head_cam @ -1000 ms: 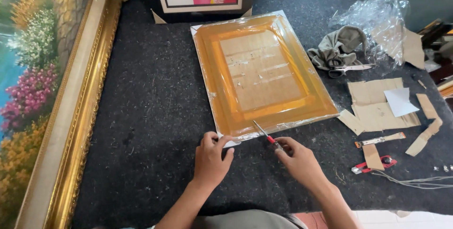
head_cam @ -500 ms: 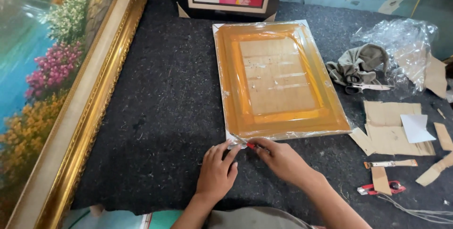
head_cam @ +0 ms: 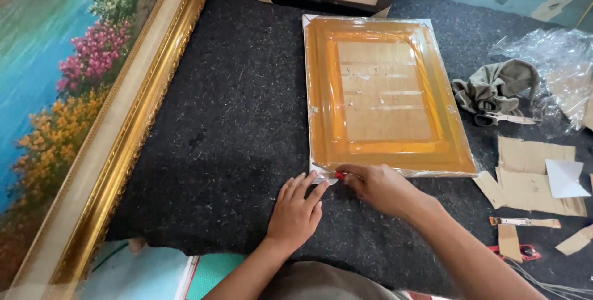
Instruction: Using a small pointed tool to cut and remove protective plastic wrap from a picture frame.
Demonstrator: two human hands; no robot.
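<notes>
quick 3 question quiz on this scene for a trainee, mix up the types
1. True or false: the left hand rests flat on the dark felt by the wrapped orange frame.
2. The right hand holds a tool at the frame's: A) far edge B) near left corner C) right edge
3. Fill in: the frame is covered in clear ____.

Key: 1 true; 2 B; 3 plastic

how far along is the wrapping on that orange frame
Looks done: clear plastic film already covers the orange frame across its face and far corners. In hand: at the near left corner, the left hand presses the film edge flat while the right hand works a small red-handled tool there. Left: that corner and near edge look unfinished; cardboard scraps lie unused to the right.
</notes>
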